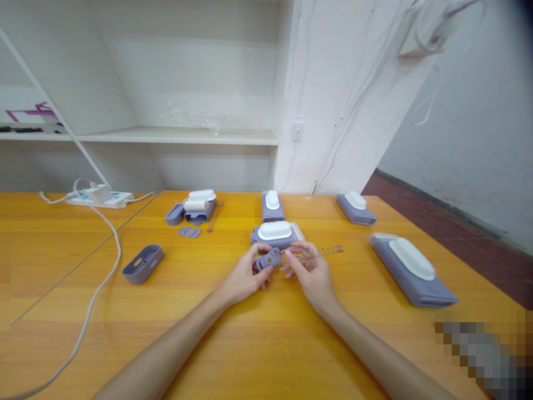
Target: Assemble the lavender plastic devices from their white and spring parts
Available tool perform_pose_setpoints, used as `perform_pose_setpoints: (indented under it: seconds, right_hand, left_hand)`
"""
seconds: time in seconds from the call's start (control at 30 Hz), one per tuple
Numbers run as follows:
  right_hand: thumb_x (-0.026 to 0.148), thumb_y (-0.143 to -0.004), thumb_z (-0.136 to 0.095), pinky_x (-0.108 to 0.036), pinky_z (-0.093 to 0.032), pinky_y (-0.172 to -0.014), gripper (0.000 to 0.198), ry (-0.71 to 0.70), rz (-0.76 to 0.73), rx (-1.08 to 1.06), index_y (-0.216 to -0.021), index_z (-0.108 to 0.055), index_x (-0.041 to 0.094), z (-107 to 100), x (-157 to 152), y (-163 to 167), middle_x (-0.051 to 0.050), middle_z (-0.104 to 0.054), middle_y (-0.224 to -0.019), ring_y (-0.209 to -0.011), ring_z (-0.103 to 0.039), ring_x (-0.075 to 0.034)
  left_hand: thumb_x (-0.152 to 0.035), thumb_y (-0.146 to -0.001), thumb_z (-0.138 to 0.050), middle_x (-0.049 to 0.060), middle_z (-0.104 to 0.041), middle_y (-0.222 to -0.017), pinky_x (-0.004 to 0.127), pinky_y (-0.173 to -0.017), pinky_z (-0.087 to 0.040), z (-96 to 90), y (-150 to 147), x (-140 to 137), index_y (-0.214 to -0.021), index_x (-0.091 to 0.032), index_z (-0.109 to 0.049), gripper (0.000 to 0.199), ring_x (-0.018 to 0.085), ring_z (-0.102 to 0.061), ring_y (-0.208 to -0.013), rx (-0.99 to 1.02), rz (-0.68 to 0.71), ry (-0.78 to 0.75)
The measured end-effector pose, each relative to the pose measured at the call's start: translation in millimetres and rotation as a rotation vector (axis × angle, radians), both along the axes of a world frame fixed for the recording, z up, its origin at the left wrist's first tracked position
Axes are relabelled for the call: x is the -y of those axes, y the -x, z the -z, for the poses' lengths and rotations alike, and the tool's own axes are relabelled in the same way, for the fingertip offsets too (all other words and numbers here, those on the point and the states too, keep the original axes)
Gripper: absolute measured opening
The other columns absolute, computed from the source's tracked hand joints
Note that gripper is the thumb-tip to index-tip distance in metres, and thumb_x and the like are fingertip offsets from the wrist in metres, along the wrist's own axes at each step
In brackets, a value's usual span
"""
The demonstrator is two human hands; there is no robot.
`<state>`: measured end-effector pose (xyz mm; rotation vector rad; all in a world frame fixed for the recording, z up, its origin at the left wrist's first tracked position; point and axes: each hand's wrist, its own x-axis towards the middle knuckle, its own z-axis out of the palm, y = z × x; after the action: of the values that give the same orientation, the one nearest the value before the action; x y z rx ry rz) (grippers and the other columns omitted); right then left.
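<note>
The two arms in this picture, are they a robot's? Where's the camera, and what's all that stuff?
No robot here: these are a person's own bare arms. The camera sits on that person's head, looking forward and down. The left hand holds a small grey-purple piece with holes in it. The right hand is close beside it, near a coil spring; I can't tell whether it grips anything. On the wooden table lie grey-purple boxes topped with white oval pieces, an open tray and a white power strip.
</note>
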<state>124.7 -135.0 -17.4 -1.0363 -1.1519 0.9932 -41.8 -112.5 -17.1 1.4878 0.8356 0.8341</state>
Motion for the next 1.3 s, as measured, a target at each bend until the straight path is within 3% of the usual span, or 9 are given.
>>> perform_pose_setpoints:
  seconds: [0.2,0.33,0.43,0.6,0.77,0.83,0.93,1.07,1.3]
  right_hand:
    - [0.034,-0.070,-0.072,-0.027,-0.056,-0.054,0.028,0.054,-0.059,0.006,-0.088,-0.058,0.018,1,-1,1,-0.001,-0.066,-0.076,-0.059,-0.066,-0.015]
    - [0.027,-0.063,-0.076,-0.029,-0.058,-0.062,0.034,0.051,-0.099,-0.025,-0.092,-0.058,0.021,4,-2,2,-0.001,-0.065,-0.087,-0.069,-0.066,-0.015]
    - [0.029,-0.065,-0.074,-0.028,-0.057,-0.058,0.032,0.022,-0.073,0.041,-0.092,-0.058,0.021,6,-2,2,-0.001,-0.065,-0.088,-0.069,-0.065,-0.016]
    - [0.031,-0.072,-0.068,-0.025,-0.052,-0.054,0.027,-0.069,0.030,0.316,-0.096,-0.060,0.020,3,2,1,-0.006,-0.066,-0.095,-0.073,-0.065,-0.017]
    - [0.033,-0.076,-0.065,-0.030,-0.053,-0.067,0.026,-0.129,0.037,0.442,-0.098,-0.060,0.021,1,6,1,-0.006,-0.067,-0.100,-0.079,-0.066,-0.018]
    - [0.033,-0.077,-0.065,-0.031,-0.053,-0.069,0.025,-0.143,0.037,0.468,-0.099,-0.060,0.022,2,6,0,-0.006,-0.068,-0.098,-0.079,-0.065,-0.019]
    - [0.034,-0.078,-0.063,-0.030,-0.052,-0.067,0.025,-0.154,0.061,0.520,-0.100,-0.060,0.023,5,6,0,-0.005,-0.068,-0.094,-0.078,-0.065,-0.018]
    - [0.036,-0.078,-0.064,-0.029,-0.050,-0.067,0.024,-0.175,0.085,0.596,-0.098,-0.062,0.023,8,5,-1,-0.003,-0.068,-0.091,-0.079,-0.064,-0.018]
    - [0.041,-0.076,-0.065,-0.028,-0.049,-0.061,0.026,-0.126,0.114,0.600,-0.093,-0.063,0.022,8,2,-1,-0.003,-0.068,-0.087,-0.072,-0.062,-0.017]
  left_hand:
    - [-0.036,-0.079,-0.061,-0.005,-0.053,-0.061,0.015,-0.040,-0.036,0.3,-1,-2,-0.106,-0.018,-0.046,0.036,0.007,-0.048,-0.044,-0.005,-0.022,0.013]
    - [-0.038,-0.079,-0.060,-0.003,-0.054,-0.062,0.016,-0.037,-0.036,1.0,0,-2,-0.114,-0.016,-0.048,0.044,0.008,-0.049,-0.043,-0.018,-0.032,0.026]
    - [-0.041,-0.078,-0.060,-0.002,-0.055,-0.062,0.017,-0.037,-0.037,1.9,3,-4,-0.115,-0.015,-0.050,0.046,0.009,-0.050,-0.044,-0.025,-0.040,0.029]
    - [-0.045,-0.076,-0.062,-0.003,-0.052,-0.054,0.017,-0.037,-0.037,1.1,7,-8,-0.090,-0.011,-0.058,0.037,0.007,-0.046,-0.039,-0.006,-0.037,0.031]
    - [-0.048,-0.077,-0.061,0.000,-0.055,-0.056,0.018,-0.042,-0.041,1.8,7,-11,-0.077,-0.010,-0.061,0.037,0.008,-0.050,-0.046,0.026,-0.032,-0.029]
    - [-0.048,-0.076,-0.062,0.006,-0.062,-0.072,0.021,-0.053,-0.048,1.9,7,-11,-0.081,-0.010,-0.064,0.038,0.012,-0.059,-0.062,0.068,-0.022,-0.029]
    - [-0.045,-0.076,-0.064,0.010,-0.067,-0.088,0.026,-0.065,-0.052,2.2,6,-10,-0.104,-0.010,-0.061,0.045,0.017,-0.064,-0.074,0.112,0.008,0.054]
    - [-0.040,-0.077,-0.065,0.008,-0.069,-0.080,0.029,-0.067,-0.053,4.6,7,-10,-0.119,-0.013,-0.046,0.054,0.018,-0.067,-0.071,0.166,-0.012,0.117]
    - [-0.038,-0.076,-0.067,0.011,-0.069,-0.083,0.030,-0.067,-0.052,6.9,7,-11,-0.123,-0.011,-0.043,0.060,0.019,-0.067,-0.073,0.199,0.008,0.126]
